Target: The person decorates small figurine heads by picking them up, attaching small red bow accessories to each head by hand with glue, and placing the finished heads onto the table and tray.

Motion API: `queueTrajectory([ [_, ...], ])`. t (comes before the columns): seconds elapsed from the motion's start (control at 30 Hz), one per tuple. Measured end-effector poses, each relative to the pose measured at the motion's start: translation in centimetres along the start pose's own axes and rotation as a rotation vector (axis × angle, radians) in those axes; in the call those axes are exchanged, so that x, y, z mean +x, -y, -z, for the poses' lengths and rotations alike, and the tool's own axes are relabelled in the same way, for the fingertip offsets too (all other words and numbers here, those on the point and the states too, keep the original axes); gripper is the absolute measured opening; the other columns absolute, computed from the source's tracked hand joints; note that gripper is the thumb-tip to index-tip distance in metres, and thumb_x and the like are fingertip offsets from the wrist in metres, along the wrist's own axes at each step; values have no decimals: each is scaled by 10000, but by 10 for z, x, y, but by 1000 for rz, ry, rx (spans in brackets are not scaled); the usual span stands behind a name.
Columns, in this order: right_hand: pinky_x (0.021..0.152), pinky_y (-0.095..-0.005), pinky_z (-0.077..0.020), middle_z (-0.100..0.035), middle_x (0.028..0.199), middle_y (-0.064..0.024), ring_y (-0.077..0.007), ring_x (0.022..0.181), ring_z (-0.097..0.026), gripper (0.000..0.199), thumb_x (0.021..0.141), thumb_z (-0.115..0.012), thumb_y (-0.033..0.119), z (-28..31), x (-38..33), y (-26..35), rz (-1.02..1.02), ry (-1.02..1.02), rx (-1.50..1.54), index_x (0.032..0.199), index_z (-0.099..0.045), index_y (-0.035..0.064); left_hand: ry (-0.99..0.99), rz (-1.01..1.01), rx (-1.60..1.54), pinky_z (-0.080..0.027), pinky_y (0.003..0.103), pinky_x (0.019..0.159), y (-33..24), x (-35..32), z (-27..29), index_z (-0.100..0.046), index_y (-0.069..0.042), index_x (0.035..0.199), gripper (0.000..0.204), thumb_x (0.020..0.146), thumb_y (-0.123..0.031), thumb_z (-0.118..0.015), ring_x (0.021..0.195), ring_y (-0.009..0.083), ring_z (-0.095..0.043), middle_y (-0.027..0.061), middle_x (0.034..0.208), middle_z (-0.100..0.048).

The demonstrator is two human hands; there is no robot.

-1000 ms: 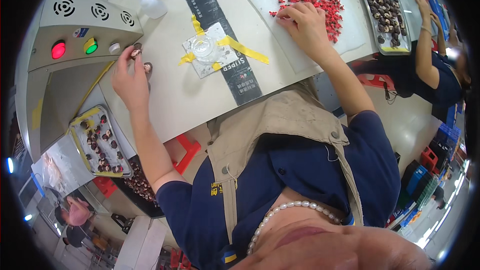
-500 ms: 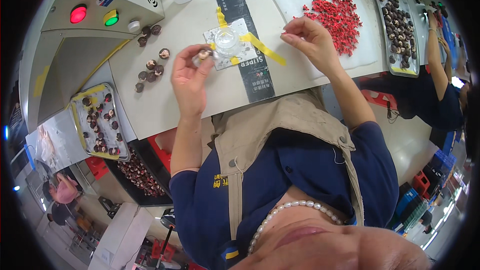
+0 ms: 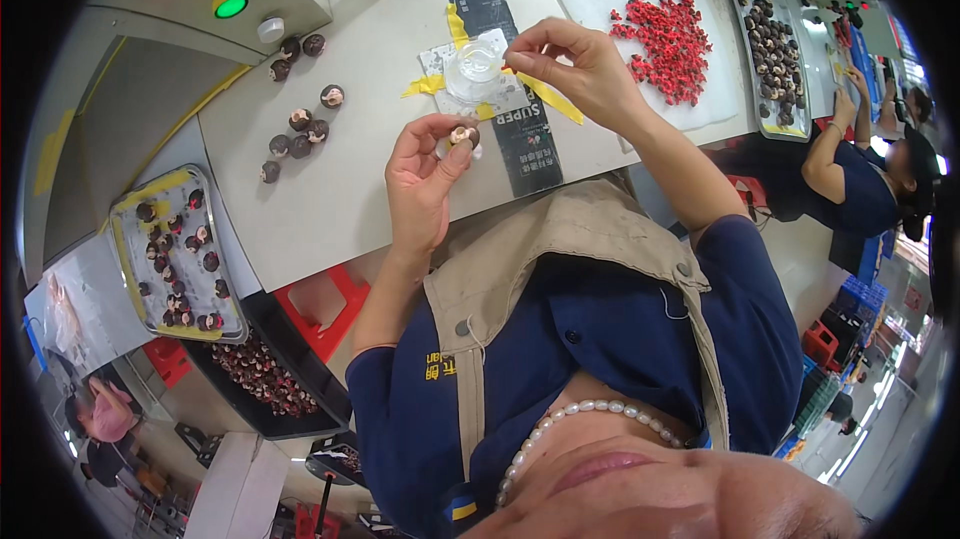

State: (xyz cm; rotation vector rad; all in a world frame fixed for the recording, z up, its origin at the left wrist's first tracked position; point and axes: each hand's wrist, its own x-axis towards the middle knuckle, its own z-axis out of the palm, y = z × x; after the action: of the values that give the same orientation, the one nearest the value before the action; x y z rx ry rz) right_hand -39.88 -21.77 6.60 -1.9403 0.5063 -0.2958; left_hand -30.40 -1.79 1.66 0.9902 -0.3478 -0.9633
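Observation:
My left hand (image 3: 422, 184) is closed on a small doll head (image 3: 463, 136) with dark brown hair and a pale face, held over the front part of the table. My right hand (image 3: 580, 69) is pinched at the right rim of a round clear dish (image 3: 474, 71). A tiny red piece seems to show at its fingertips, too small to make out fully. The dish stands on a whitish square pad held by strips of yellow tape (image 3: 553, 102). Many small red pieces (image 3: 668, 49) lie on a white sheet to the right.
Loose doll heads (image 3: 300, 146) lie left of my hands. A metal tray (image 3: 228, 274) of heads stands at the left, above a black bin of parts (image 3: 265, 379). Another tray (image 3: 768, 59) is at the right. A machine with lit buttons (image 3: 230, 5) fills the upper left. A co-worker (image 3: 870, 169) sits right.
My right hand has moved left from beside the white sheet to the dish. My left hand, still holding the doll head, has shifted right and toward me. The view has shifted slightly.

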Motion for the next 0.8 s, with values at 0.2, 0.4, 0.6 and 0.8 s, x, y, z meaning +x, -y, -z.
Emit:
queueTrajectory([
  [0.2,661,-304,-418,-586,742,-44,-193,757,-520,117,800,-686,160,-17,16,2,302,-204,-326,805,-643,52,-26,43,-101,-451,220,750,1,-4,3,-541,-29,1131,266,873,-58,-599,974,102,-553,83,1119,-595],
  [0.4,699,-331,-405,-560,733,-36,-221,757,-508,102,776,-678,133,-22,22,10,426,-213,-546,757,-609,60,17,33,-86,-451,210,730,3,-7,8,-526,-28,1171,296,881,-56,-582,934,94,-563,99,1142,-598],
  [0.6,732,-340,-393,-541,726,-35,-224,764,-506,101,767,-672,89,-26,26,15,597,-215,-748,754,-576,62,20,44,-49,-459,206,743,2,-7,5,-519,-28,1190,306,890,-59,-572,918,87,-571,111,1152,-600],
  [0.8,726,-349,-387,-553,762,-25,-227,783,-507,78,767,-665,108,-18,25,15,520,-137,-557,759,-594,78,6,59,-78,-492,207,764,5,-5,-8,-512,-24,1203,308,900,-59,-560,928,87,-575,124,1164,-595],
])
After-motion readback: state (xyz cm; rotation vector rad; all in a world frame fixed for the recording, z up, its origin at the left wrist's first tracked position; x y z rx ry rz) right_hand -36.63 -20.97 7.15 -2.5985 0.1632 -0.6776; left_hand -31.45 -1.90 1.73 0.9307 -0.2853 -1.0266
